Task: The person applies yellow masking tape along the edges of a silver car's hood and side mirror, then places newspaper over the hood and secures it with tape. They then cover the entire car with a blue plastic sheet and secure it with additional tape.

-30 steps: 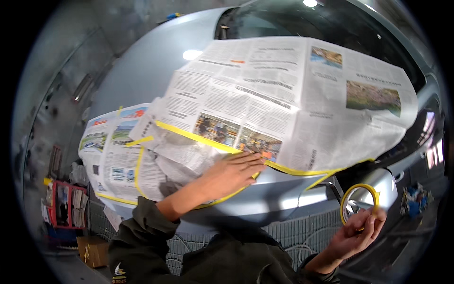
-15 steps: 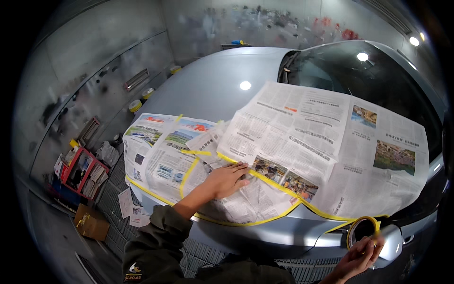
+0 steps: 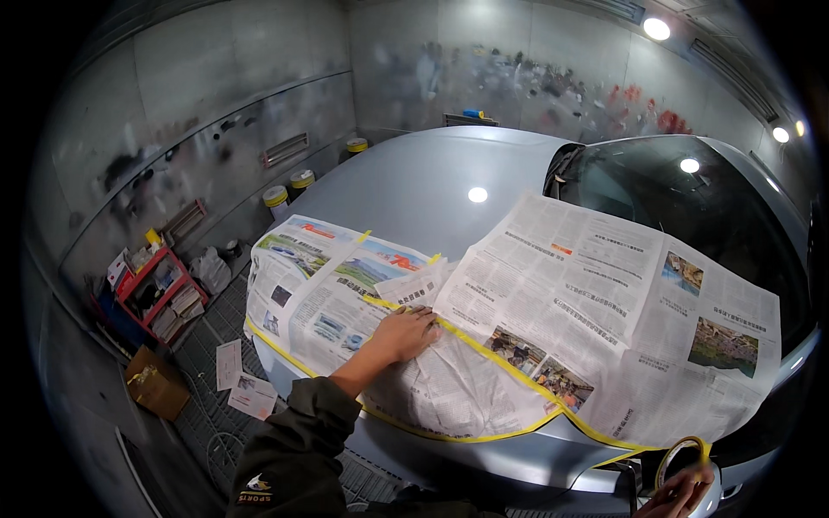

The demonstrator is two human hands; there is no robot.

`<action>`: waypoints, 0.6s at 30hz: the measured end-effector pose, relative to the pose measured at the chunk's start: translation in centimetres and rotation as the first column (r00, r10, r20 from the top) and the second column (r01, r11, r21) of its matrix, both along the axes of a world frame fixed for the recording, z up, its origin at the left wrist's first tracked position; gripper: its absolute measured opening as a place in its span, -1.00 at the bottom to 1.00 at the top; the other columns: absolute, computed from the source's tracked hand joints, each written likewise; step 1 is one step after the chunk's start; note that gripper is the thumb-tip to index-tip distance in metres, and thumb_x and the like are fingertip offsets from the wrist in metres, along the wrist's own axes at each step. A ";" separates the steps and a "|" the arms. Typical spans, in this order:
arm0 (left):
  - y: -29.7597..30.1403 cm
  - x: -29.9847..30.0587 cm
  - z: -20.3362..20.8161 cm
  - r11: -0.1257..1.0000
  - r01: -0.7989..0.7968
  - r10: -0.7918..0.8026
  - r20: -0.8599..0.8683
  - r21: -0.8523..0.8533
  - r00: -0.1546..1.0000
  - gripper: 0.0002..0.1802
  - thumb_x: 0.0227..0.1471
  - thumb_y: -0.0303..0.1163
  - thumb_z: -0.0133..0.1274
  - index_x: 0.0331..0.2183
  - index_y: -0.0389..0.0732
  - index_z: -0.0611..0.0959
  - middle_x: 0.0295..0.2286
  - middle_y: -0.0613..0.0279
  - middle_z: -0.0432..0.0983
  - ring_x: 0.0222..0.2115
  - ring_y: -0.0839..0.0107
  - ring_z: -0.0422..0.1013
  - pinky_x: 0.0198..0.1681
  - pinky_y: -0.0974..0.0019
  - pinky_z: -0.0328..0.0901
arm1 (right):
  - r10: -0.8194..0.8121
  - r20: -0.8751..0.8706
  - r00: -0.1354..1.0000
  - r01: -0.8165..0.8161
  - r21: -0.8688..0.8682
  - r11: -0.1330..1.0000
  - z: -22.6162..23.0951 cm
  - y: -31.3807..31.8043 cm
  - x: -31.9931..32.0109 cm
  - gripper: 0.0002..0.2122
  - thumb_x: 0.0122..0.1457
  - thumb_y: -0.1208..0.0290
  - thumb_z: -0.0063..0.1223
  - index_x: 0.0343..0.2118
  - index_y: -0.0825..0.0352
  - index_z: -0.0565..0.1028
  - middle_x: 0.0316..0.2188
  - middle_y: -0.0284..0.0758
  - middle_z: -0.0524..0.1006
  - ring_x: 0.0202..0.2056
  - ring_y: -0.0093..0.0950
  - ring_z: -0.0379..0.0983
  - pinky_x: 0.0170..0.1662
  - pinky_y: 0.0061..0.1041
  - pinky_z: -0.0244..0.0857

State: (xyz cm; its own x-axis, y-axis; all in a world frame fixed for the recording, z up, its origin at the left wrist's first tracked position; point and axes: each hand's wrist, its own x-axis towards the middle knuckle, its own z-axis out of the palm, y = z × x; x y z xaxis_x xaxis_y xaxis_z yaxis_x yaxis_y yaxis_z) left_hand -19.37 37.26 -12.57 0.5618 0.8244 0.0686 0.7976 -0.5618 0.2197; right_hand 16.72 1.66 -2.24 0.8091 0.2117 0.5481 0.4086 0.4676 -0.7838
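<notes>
Sheets of newspaper (image 3: 553, 285) cover part of a silver-blue car (image 3: 406, 186), with strips of yellow masking tape (image 3: 501, 367) along their edges and seams. My left hand (image 3: 406, 333) lies flat with its fingers stretched out, pressing on the paper at the upper end of a taped seam. Under its palm a crumpled newspaper piece (image 3: 458, 393) is bordered by tape. At the lower right, my right hand (image 3: 680, 496) grips a roll of yellow tape (image 3: 663, 466) beside the side mirror; its fingertips are blurred.
A red shelf (image 3: 164, 289) of papers and bags stands at the left, above a cardboard box (image 3: 158, 382). Loose paper sheets (image 3: 250, 395) lie on the grated floor (image 3: 203, 345). Yellow-banded cans (image 3: 276, 200) stand by the paint-spotted wall (image 3: 199, 95). The windshield (image 3: 665, 177) is at the right.
The whole view has shifted, so the scene sits lower. My left hand has slid left along the tape to the seam's upper end. My right hand still holds the tape roll near the mirror.
</notes>
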 end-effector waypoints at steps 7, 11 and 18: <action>-3.1 4.3 4.0 0.986 -0.002 -0.062 0.380 0.167 0.923 -0.66 0.16 -0.17 0.06 -0.17 -0.23 0.66 -0.22 0.13 0.61 -0.13 0.16 0.49 -0.06 0.13 0.36 | 0.121 -0.048 0.991 -0.123 -0.047 0.991 -1.0 1.0 -1.1 -0.69 0.22 0.37 0.03 -0.01 0.35 0.40 -0.68 -0.44 0.34 -0.72 -0.72 0.08 -0.67 -0.70 -0.11; -12.6 10.9 11.3 0.833 0.508 -0.155 0.789 -0.219 0.594 -0.65 0.00 -0.24 0.29 -0.20 -0.23 0.69 -0.32 0.16 0.61 -0.23 0.33 0.53 -0.18 0.29 0.40 | 0.364 -0.164 0.917 -0.399 -0.356 0.845 -0.6 2.6 -5.1 -0.34 0.09 0.31 0.10 0.24 0.35 0.13 -0.58 -0.34 0.47 -0.66 -0.66 0.28 -0.63 -0.70 0.05; -16.9 16.1 11.2 0.696 0.717 -0.363 0.837 -0.049 0.410 -0.63 0.04 -0.21 0.27 -0.18 -0.26 0.69 -0.19 0.08 0.55 -0.23 0.15 0.52 -0.17 0.27 0.40 | 0.685 -0.011 0.729 -0.581 -0.539 0.610 -1.5 3.0 -7.3 -0.33 0.25 0.58 -0.11 0.33 0.41 -0.19 -0.33 -0.19 0.56 -0.37 -0.51 0.48 -0.22 -0.53 0.36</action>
